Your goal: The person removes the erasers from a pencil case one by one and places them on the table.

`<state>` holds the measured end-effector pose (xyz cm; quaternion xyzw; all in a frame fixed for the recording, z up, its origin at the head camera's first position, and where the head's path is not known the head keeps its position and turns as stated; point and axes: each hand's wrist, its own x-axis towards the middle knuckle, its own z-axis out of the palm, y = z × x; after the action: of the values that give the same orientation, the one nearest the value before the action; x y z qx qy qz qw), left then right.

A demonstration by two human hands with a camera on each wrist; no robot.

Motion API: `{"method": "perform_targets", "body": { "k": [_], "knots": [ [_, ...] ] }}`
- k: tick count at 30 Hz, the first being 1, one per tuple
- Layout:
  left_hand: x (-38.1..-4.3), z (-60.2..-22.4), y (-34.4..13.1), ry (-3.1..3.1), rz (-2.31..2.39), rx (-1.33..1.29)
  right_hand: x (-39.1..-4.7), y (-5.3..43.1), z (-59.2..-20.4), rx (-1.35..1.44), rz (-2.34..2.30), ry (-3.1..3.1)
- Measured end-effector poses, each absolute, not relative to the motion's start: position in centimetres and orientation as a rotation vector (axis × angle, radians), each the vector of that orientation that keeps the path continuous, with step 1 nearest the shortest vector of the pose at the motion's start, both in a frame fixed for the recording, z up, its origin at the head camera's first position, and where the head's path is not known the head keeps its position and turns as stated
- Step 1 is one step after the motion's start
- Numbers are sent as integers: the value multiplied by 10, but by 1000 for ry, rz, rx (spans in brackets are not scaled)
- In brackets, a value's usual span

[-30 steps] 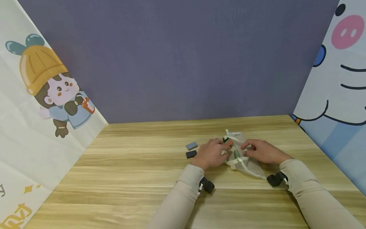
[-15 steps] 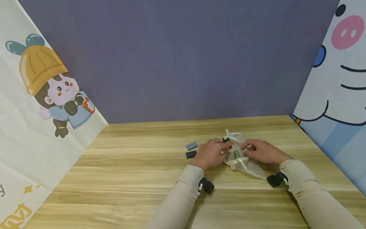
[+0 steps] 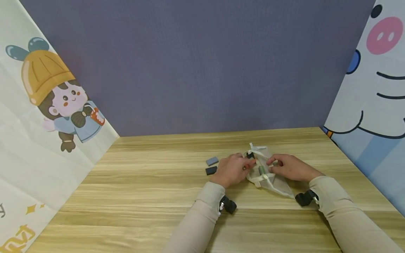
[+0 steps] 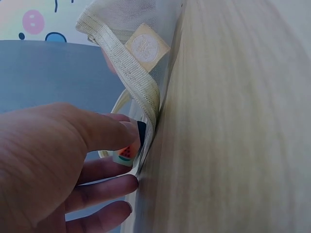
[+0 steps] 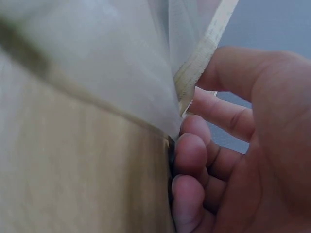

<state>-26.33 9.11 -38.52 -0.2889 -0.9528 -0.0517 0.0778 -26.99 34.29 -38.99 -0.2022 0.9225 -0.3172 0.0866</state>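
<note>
Presently, my left hand [image 3: 232, 170] pinches a small watermelon-printed block [image 4: 125, 154] between thumb and finger, at the mouth of the mesh bag [image 3: 280, 186]. My right hand [image 3: 291, 168] grips the bag's woven cream band [image 4: 133, 80], which looks coarse beside the thin, half-transparent mesh. Two flat rectangles, a grey block [image 3: 212, 161] and a black block [image 3: 211, 170], lie near on the wood-grained tabletop [image 3: 142, 175]. Compared with one second ago, less orange shows under my left fingers; my right hand stays.
</note>
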Motion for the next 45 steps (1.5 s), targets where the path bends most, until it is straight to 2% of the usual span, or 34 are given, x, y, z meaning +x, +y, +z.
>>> {"method": "perform_targets", "body": {
  "k": [45],
  "knots": [
    [-266, -382, 85, -2833, -242, -863, -271, 343, -389, -622, -923, 2754]
  ]
}}
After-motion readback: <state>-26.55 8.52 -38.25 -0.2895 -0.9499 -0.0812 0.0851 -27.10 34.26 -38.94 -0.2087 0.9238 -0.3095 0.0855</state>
